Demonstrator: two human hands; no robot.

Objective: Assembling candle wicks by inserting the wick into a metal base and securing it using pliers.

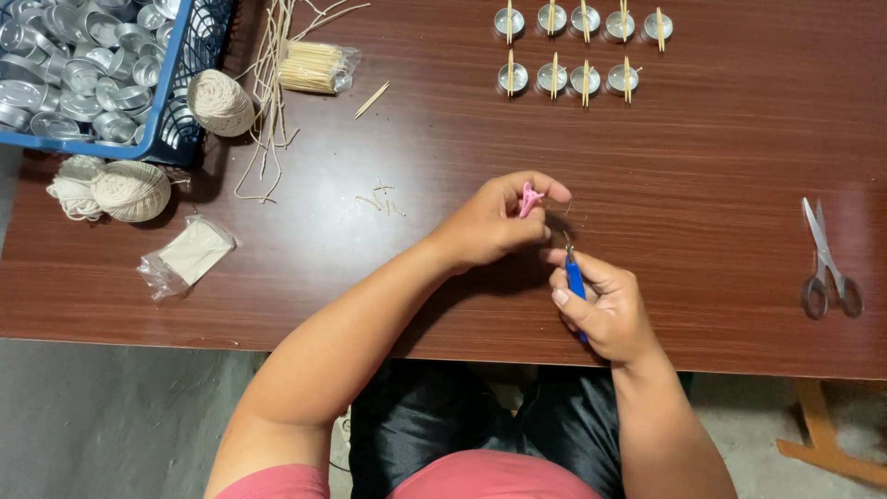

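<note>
The left hand (490,222) reaches in from the left, forearm angled across the desk (702,166) edge, its fingers pinched shut on a small pink piece (529,198) held just above the wood. The right hand (605,305) curls around a blue-handled tool (575,277), metal tip pointing up toward the pink piece. The desk is glossy dark wood. Silvery metal cups (582,46) sit in two rows, each with a thin stick across it. A clear packet of sticks (314,66) lies by a blue basket (180,74); steel scissors (827,263) rest far right.
</note>
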